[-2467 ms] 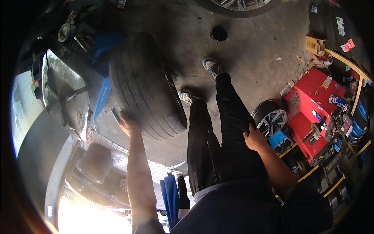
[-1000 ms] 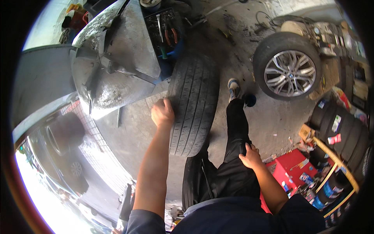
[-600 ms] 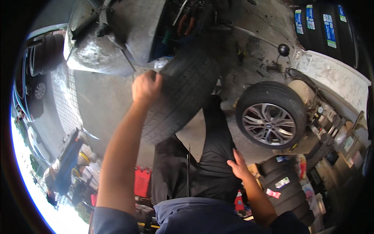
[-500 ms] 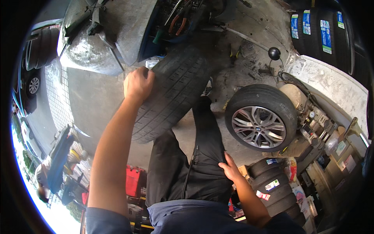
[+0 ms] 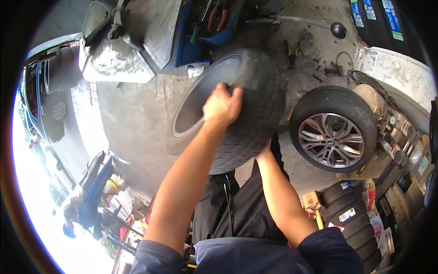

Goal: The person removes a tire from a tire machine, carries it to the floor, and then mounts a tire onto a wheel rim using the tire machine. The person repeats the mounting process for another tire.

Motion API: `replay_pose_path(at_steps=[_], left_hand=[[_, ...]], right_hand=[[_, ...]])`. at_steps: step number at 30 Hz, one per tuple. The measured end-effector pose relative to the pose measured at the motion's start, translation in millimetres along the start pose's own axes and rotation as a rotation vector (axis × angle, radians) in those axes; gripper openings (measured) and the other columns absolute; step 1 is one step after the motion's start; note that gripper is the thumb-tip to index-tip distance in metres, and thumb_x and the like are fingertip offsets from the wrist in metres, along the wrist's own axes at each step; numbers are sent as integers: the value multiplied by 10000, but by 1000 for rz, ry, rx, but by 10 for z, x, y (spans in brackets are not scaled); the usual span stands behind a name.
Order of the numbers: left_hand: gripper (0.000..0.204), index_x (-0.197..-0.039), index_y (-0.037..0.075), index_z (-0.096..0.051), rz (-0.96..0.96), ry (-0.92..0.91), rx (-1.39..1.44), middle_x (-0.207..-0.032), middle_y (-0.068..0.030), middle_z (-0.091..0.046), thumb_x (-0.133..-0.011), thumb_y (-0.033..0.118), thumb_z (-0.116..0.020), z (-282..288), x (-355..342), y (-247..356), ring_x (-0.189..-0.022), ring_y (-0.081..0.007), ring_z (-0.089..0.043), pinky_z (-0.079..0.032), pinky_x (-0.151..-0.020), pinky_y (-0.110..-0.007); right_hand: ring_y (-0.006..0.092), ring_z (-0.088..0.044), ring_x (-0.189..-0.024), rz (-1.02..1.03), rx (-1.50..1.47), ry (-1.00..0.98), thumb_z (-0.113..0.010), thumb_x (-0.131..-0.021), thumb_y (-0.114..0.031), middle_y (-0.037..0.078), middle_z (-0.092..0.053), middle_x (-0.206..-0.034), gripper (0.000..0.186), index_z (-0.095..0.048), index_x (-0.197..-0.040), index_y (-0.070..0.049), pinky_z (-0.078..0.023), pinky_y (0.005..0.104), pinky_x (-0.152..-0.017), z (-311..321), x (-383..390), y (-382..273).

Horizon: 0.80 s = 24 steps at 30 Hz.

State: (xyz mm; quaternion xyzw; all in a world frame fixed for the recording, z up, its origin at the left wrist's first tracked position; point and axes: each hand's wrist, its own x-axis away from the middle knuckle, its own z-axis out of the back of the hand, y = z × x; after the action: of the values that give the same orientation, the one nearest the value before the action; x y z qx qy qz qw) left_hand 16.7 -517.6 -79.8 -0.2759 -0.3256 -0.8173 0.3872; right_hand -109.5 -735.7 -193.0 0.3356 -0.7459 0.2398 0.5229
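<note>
A car wheel [image 5: 255,107] with a black tyre stands tilted in front of my legs, its grey round inner side facing left. My left hand [image 5: 221,106] grips the tyre's sidewall near the grey rim edge, fingers curled and thumb toward the tread. Low on the tread's near side is my right hand [image 5: 263,152]; its fingers are hidden behind the tyre. The wheel is slightly blurred. To the right, a second wheel [image 5: 335,137] with a silver spoked rim leans with its face up, apart from both hands.
A metal machine [image 5: 118,57] and a blue tray [image 5: 194,48] of hand tools stand ahead. Stacked tyres [image 5: 349,217] lie at lower right, labelled tyres [image 5: 378,20] at upper right. A black ball knob [image 5: 338,30] shows far right. Another person [image 5: 77,208] bends at far left.
The wheel has turned and shifted right, bringing its grey inner side into view. My left hand has moved right with it. My right hand has left my thigh and reached the tread.
</note>
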Motion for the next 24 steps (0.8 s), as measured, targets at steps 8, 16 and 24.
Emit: replay_pose_path(at_steps=[8, 16, 24], left_hand=[[727, -1499, 145, -521, 52, -589, 202, -1519, -261, -494, -1015, 643, -305, -309, -3, -572, -1440, -417, -427, -323, -1192, -421], [697, -1494, 100, -542, 82, -452, 254, -1447, -219, -600, -1004, 561, -359, -422, 106, -247, -1358, -324, -541, -360, -1149, -401], [625, -1500, 7, -438, 48, -467, 1064, -1433, -163, -559, -1097, 483, -389, 150, 228, -1033, -1267, -317, -585, -528, -1039, -444]], right_hand=[[277, -495, -1379, 77, 335, -201, -371, -1107, -403, 158, -484, -1536, 577, -420, -1524, -7, -369, 426, -1177, 196, -171, -30], [256, -502, -1373, 224, 433, -254, -383, -1118, -327, 152, -521, -1505, 507, -460, -1499, -2, -370, 402, -1181, 400, -71, -157], [232, -524, -1347, 664, 547, -158, -395, -1128, -267, 145, -578, -1446, 440, -528, -1446, 7, -380, 379, -1169, -6, 280, -21]])
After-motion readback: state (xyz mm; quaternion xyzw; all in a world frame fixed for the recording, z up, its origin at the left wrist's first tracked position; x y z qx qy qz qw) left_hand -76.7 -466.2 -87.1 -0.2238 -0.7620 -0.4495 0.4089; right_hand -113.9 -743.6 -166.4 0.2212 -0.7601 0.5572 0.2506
